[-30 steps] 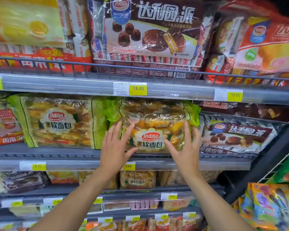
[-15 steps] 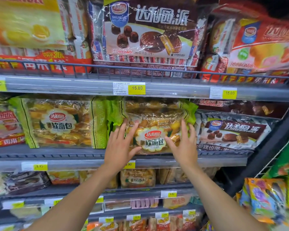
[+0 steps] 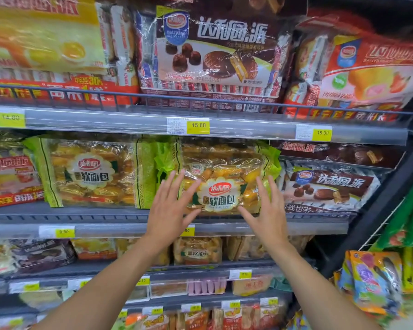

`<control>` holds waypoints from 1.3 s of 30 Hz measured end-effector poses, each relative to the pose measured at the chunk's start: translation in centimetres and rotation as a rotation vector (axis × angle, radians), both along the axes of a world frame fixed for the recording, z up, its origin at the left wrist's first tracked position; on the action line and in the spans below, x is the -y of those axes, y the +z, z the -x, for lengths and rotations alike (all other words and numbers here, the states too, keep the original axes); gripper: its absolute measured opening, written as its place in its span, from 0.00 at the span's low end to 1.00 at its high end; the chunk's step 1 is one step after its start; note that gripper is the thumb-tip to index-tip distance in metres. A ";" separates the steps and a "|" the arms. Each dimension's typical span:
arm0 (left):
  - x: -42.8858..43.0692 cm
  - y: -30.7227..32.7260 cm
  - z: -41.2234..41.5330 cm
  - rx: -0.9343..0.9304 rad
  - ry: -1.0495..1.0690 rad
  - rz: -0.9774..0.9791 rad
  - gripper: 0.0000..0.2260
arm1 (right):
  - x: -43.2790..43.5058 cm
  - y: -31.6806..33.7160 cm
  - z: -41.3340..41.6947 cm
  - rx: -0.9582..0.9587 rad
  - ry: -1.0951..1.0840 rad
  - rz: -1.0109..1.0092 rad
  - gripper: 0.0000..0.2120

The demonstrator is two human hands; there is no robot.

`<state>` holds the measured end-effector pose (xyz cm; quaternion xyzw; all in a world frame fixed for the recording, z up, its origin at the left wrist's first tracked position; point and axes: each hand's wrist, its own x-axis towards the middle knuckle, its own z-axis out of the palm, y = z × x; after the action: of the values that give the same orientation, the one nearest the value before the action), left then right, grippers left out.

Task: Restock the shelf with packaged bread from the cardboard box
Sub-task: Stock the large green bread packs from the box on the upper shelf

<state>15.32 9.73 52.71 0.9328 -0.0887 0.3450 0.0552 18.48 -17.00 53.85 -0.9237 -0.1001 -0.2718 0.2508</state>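
Centre of the frame, and both hands are up at the middle shelf [image 3: 81,216]! The left hand [image 3: 169,210] is spread wide, fingers straight and fanned. It lies across the left end of the bread pack [image 3: 224,167], thumb reaching toward the pack's lower edge. The right hand [image 3: 270,210] mirrors it at the pack's right end, fingers just as straight and splayed, thumb pointing in under the white label. Neither hand has anything curled in its grip. Whether the palms are actually pressing the wrapper or sitting just in front of it, I cannot tell from this angle.

The bread pack itself sits on the middle shelf, dead centre of the frame. Its label faces out and its green ends stick up at either side, with more of the same wrapper showing above and behind it. Just beside it, toward the left of the frame, a second bread pack [image 3: 93,172] stands face-out, the green ends of the two meeting. Toward the right of the frame, a brown chocolate pie pack [image 3: 327,186] lies just beside the bread. Up top, a large pie bag [image 3: 215,55] fills the centre of the upper shelf, right above a yellow price tag [image 3: 198,125] reading 15.80
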 end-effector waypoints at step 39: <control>-3.1 0.9 -1.8 0.062 -0.204 0.035 0.21 | -1.8 1.7 0.5 -0.018 -0.130 0.135 0.45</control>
<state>17.15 12.83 53.63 0.9068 -0.1786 0.3677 0.1034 17.94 -15.19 55.50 -0.9454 -0.0555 -0.2719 0.1708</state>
